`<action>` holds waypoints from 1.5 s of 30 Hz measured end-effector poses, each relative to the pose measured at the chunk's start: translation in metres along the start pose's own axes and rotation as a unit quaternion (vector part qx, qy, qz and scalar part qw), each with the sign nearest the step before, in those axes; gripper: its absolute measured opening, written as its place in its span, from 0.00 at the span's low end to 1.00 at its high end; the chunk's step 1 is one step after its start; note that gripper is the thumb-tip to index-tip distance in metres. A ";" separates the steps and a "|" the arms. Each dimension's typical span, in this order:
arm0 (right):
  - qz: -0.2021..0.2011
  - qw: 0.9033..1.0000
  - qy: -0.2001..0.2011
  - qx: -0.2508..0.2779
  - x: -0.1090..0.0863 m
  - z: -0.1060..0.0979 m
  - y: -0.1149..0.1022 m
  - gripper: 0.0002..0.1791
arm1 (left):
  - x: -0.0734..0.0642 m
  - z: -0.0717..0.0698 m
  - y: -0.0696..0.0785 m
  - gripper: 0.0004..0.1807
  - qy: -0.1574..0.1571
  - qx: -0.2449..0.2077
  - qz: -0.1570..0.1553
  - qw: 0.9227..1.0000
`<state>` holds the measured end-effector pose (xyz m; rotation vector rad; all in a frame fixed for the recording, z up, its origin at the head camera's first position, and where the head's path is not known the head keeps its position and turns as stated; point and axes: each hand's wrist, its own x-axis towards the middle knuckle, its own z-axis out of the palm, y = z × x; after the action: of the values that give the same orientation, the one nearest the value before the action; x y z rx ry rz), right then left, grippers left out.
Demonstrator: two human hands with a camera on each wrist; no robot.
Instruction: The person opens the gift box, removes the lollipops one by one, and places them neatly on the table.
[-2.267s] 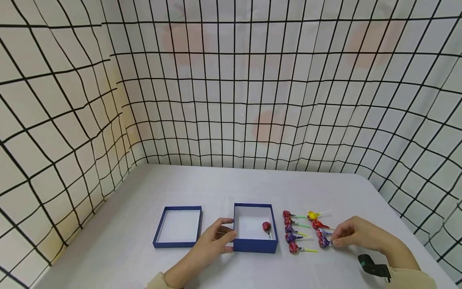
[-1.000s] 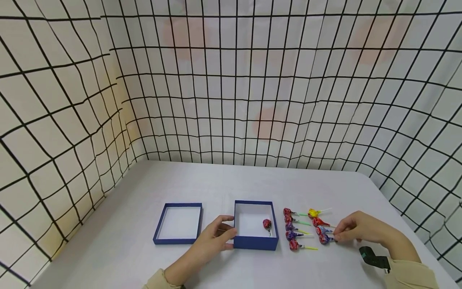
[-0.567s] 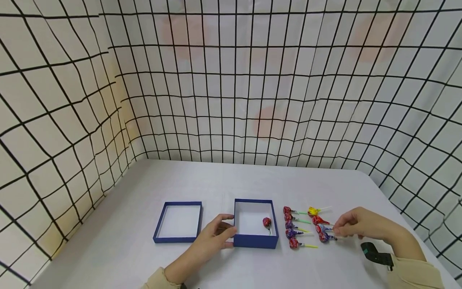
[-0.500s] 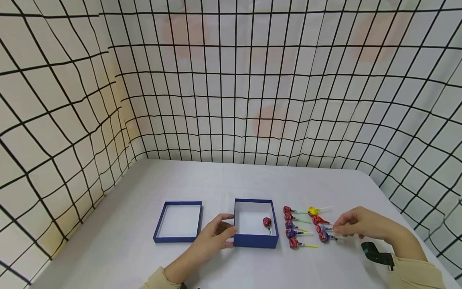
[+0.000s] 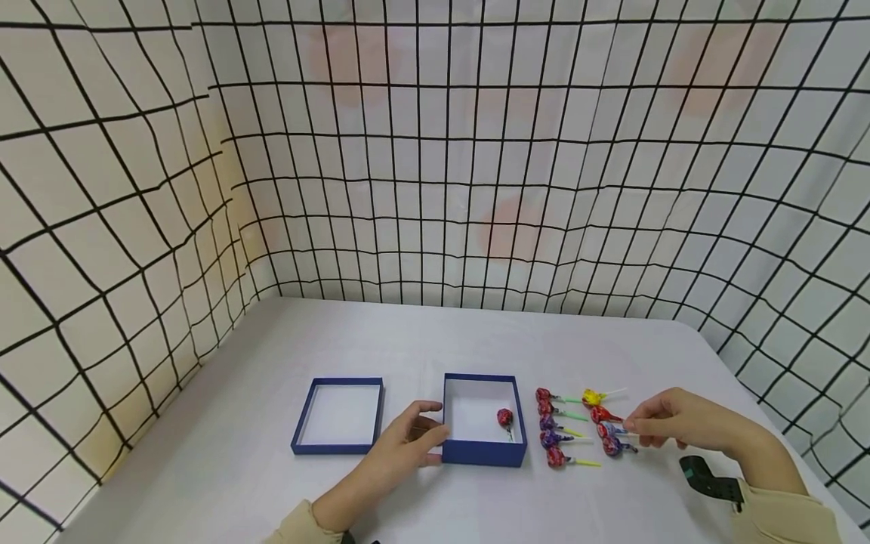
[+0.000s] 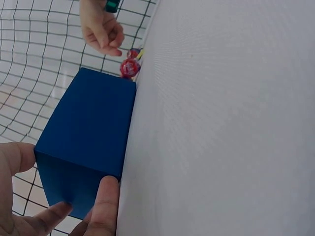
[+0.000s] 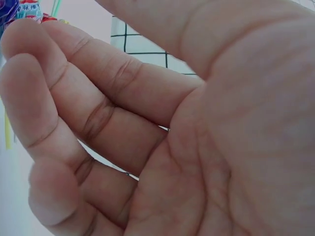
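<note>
My left hand [image 5: 405,446] rests its fingers on the left side of an open blue box [image 5: 484,453]; in the left wrist view, extended fingertips press against the outer wall of the box [image 6: 91,123]. A red lollipop [image 5: 504,418] lies inside. To the box's right, wrapped lollipops lie in two columns. My right hand [image 5: 669,417] is at the stick ends of the right column, nearest a light-blue lollipop [image 5: 606,429] and a purple lollipop [image 5: 612,447]. In the right wrist view, its fingers [image 7: 98,108] curve loosely with nothing visible between them; the thumb tip is out of frame.
A blue-rimmed box lid [image 5: 336,450], inside up, lies left of the box. The right column also has a yellow lollipop [image 5: 593,398] and a red one [image 5: 603,415]. The left column includes a red lollipop [image 5: 556,457]. Black netting [image 5: 445,181] surrounds the white table.
My right hand has moved slightly from the purple lollipop's stick end up toward the light-blue one, leaving the purple one lying there. My left hand stays at the box. The head view has shifted slightly.
</note>
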<state>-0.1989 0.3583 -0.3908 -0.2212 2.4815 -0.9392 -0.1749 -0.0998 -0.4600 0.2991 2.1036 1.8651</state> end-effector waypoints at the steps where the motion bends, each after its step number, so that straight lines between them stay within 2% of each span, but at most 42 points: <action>1: 0.001 1.000 0.001 0.000 0.000 0.000 -0.001 0.20 | 0.000 0.000 0.000 0.31 0.000 0.001 0.000 1.000; 8: 0.000 1.000 0.004 -0.014 -0.001 0.005 -0.010 0.19 | 0.000 0.001 0.001 0.30 -0.001 0.002 -0.006 1.000; 15: -0.040 0.999 -0.021 -0.021 -0.001 0.013 -0.026 0.17 | 0.000 0.003 0.000 0.30 -0.004 0.004 -0.013 1.000; 23: -0.087 0.993 -0.012 -0.083 0.009 0.016 -0.073 0.14 | -0.001 0.003 0.000 0.30 -0.003 0.003 -0.013 1.000; 32: -0.096 0.986 -0.019 -0.135 0.024 0.022 -0.137 0.10 | -0.001 0.004 0.003 0.30 0.003 -0.001 -0.006 1.000; 37: -0.093 0.983 -0.042 -0.151 0.033 0.023 -0.158 0.10 | -0.001 0.003 0.002 0.29 0.005 -0.006 -0.006 1.000; 45: -0.073 0.979 -0.070 -0.178 0.052 0.027 -0.180 0.12 | 0.001 0.002 -0.001 0.29 0.004 -0.004 -0.001 1.000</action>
<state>-0.2337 0.1911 -0.3096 -0.5735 2.5103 -0.5058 -0.1747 -0.0980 -0.4612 0.2881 2.1012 1.8758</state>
